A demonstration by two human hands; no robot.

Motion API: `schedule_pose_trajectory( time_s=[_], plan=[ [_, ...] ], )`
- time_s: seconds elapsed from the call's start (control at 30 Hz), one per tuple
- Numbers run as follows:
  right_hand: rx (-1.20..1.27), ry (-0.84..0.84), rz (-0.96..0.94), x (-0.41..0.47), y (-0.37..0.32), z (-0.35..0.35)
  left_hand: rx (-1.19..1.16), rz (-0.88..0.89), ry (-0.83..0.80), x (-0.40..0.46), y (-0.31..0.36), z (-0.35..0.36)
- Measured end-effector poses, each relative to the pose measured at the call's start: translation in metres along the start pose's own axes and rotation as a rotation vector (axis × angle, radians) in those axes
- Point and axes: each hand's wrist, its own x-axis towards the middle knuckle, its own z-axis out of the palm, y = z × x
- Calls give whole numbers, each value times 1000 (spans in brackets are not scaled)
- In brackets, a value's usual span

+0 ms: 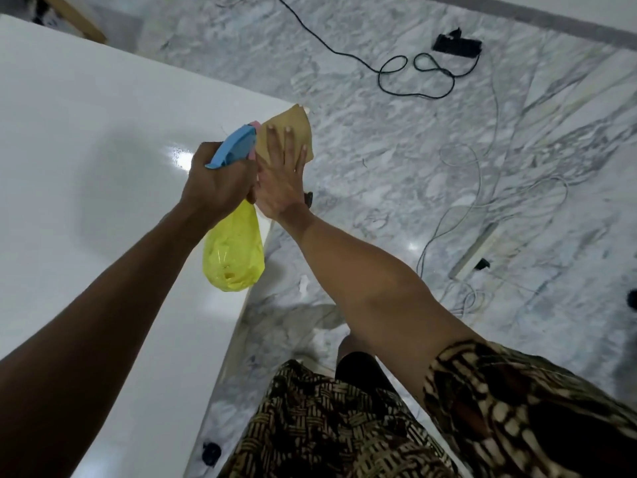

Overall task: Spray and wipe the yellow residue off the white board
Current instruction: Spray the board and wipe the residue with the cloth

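Note:
A glossy white board (86,139) fills the left of the view. My left hand (215,181) grips a spray bottle (234,257) with a yellow body and a blue trigger head, held above the board's right edge. My right hand (281,177) lies flat, fingers spread, pressing a tan cloth (293,127) onto the board's far right corner. The cloth overhangs the edge a little. I see no yellow residue on the bare board; what is under the cloth is hidden.
A marble floor (396,174) lies to the right of the board. Black cable (413,77) and white cables (482,188) are strewn across it, with a black power strip (456,45) at the back. My patterned clothing (344,426) is at the bottom.

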Motion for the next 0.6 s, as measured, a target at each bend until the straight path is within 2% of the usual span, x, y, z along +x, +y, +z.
schedule_pose_trajectory(
  time_s=[0.3, 0.4, 0.6],
  plan=[
    [44, -28, 16, -58, -34, 12, -19, 17, 3, -60, -23, -15],
    [33, -16, 35, -88, -53, 27, -66, 7, 30, -88, -40, -25],
    [89, -6, 23, -139, -80, 38, -15, -20, 83, -162, -87, -49]
  ],
)
